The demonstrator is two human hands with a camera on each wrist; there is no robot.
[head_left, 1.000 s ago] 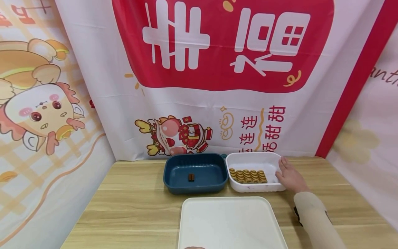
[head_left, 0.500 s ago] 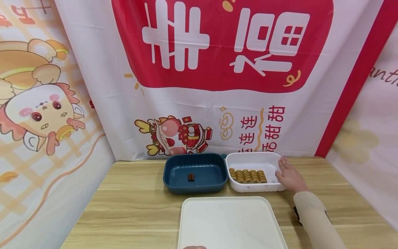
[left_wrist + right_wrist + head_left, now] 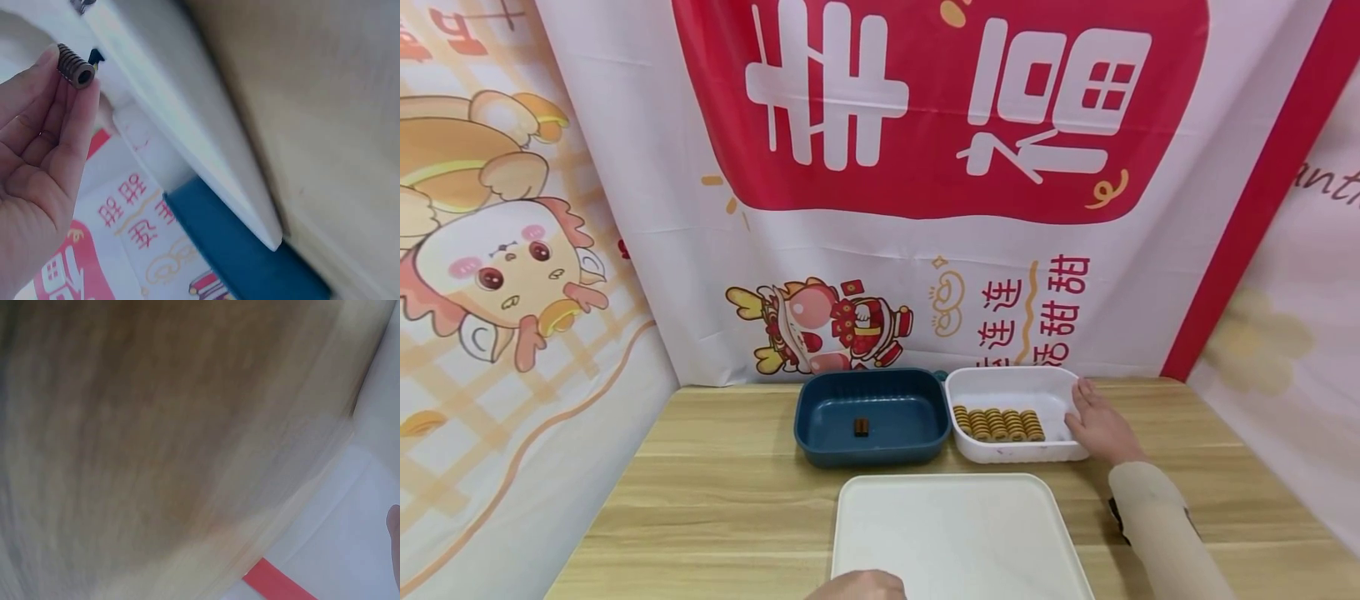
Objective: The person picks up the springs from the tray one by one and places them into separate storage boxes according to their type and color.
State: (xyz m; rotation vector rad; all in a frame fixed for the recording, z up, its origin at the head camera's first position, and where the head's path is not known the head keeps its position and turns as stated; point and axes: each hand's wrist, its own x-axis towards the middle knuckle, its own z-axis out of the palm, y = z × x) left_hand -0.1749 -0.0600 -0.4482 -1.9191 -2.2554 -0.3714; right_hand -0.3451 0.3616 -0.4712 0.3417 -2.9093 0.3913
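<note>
A small brown coil spring (image 3: 76, 67) with a round hole through its middle is pinched between thumb and fingers of my left hand (image 3: 47, 150). In the head view this hand shows only at the bottom edge, over the near part of the white tray (image 3: 955, 525). My right hand (image 3: 1103, 423) rests at the right wall of the white box (image 3: 1018, 452), fingers straight along the rim and thumb over the inner side. Inside that box several yellow-brown coil springs (image 3: 997, 425) lie in rows at the left. One dark brown piece (image 3: 861, 427) sits in the blue box (image 3: 872, 457).
Both boxes stand side by side at the back of the wooden table (image 3: 722, 500), against a printed cloth backdrop (image 3: 880, 242). The white tray lies in front of them. Another printed cloth (image 3: 490, 333) hangs at the left.
My left hand has come further into the head view from the bottom edge, forward over the tray. The right hand and both boxes have not moved.
</note>
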